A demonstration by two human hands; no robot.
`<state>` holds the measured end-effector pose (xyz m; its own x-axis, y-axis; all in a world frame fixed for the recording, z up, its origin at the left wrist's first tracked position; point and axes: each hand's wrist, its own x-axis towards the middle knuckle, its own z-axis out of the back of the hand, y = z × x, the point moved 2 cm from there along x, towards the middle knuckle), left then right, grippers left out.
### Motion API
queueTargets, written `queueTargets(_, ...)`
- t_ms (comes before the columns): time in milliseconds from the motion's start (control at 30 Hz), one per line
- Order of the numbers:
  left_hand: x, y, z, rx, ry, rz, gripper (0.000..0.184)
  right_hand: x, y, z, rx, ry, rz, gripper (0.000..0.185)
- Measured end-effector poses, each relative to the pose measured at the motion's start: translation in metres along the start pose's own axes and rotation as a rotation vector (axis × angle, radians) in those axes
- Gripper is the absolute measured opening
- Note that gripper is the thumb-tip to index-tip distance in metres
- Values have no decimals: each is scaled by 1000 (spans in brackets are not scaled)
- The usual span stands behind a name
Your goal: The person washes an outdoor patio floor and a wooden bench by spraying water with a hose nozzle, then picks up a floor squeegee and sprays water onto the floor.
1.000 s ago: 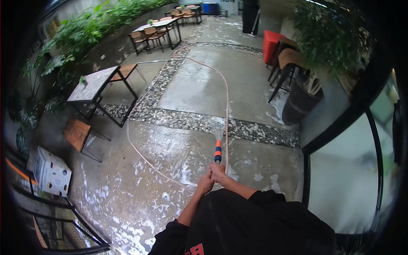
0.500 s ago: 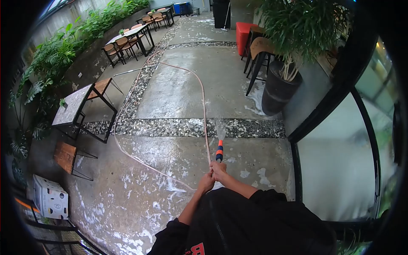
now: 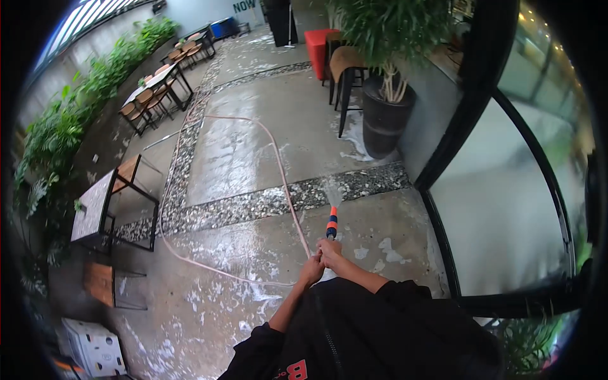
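Our right hand (image 3: pixel 329 248) grasps the spray nozzle (image 3: pixel 332 221), aimed at the pebble strip (image 3: pixel 253 206) ahead; our left hand (image 3: pixel 311 271) seems closed round its rear end. We judge spraying is the present step; the next move calls for steady aim toward the foam (image 3: pixel 391 253).

The wet concrete floor (image 3: pixel 304 126) carries white suds (image 3: pixel 394 251) — and a looping pinkish hose (image 3: pixel 288 194).

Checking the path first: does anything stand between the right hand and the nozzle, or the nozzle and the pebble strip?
Nothing visible: the right hand grips just behind the nozzle, and only water spray lies between that and the pebble strip. The hose runs off to the left.
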<state>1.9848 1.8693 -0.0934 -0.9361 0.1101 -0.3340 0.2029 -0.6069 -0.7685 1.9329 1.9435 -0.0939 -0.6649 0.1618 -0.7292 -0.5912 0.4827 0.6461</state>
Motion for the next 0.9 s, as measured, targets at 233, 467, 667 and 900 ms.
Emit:
queueTargets(233,4,8,6,11,85,-43,44,-3,-7,1,93,-39,54,9)
queueTargets(467,-6,9,15,45,83,-107,43,-20,-7,-4,57,-110,119,12)
queueTargets(667,-11,17,17,43,80,-86,43,-22,-16,-7,69,-80,60,12)
queueTargets(900,-14,4,15,25,104,-133,42,-11,-20,3,59,-175,116,13)
